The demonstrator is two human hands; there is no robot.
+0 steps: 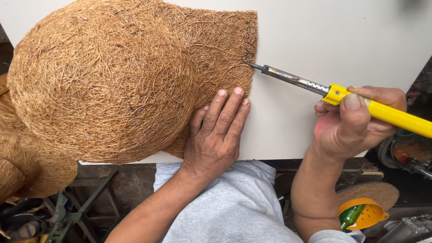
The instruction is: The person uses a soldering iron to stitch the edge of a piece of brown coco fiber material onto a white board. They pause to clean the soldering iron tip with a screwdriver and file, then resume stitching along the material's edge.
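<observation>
Half-hidden soldering iron (360, 101) handle, right hand (355, 119)

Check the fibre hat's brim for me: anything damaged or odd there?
Dark marks run along the brim edge of the coir hat above the soldering iron tip; scorching, perhaps. Nothing else stands out.

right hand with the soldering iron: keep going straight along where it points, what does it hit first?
The right hand points the yellow-handled soldering iron up-left. Its tip already seems to touch the coconut-fibre piece at the flat edge, so that comes first.
</observation>
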